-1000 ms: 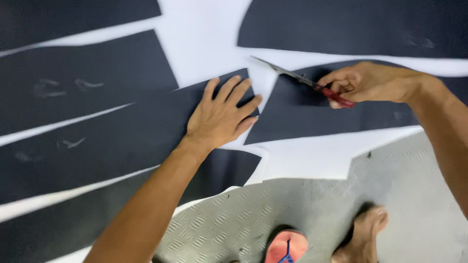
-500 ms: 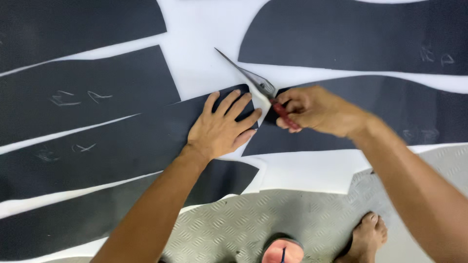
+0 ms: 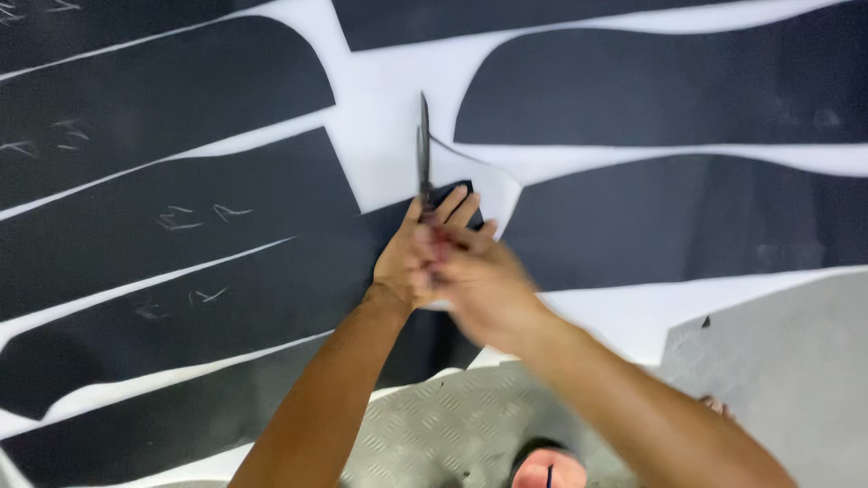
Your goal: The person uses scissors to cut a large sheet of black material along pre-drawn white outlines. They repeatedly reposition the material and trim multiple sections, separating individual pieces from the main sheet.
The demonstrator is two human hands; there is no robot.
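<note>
Left hand (image 3: 411, 258): centre of frame, flat and spread, fingers pressing a black sheet (image 3: 298, 298) down.
Right hand (image 3: 479, 280): centre, blurred, overlapping the left; closed around the scissors (image 3: 423, 154) handles. Blades point up the frame; whether they stand apart or together cannot be told.

White backing (image 3: 398, 99): largest item, spans the frame, showing as strips between the black pieces.
Black sheets: long curved panels, upper left to right edge; chalk marks (image 3: 194, 217) on those at left. The pressed sheet lies centre-left, its tip at the blades. Judged thin, light and floppy, slightly stiff; a white flap (image 3: 488, 185) curls up beside the cut. Best held flat by the palm close to the cut line.
Tread plate (image 3: 434, 434): grey, bottom centre.
Scissors: slim, dark, upper centre.
</note>
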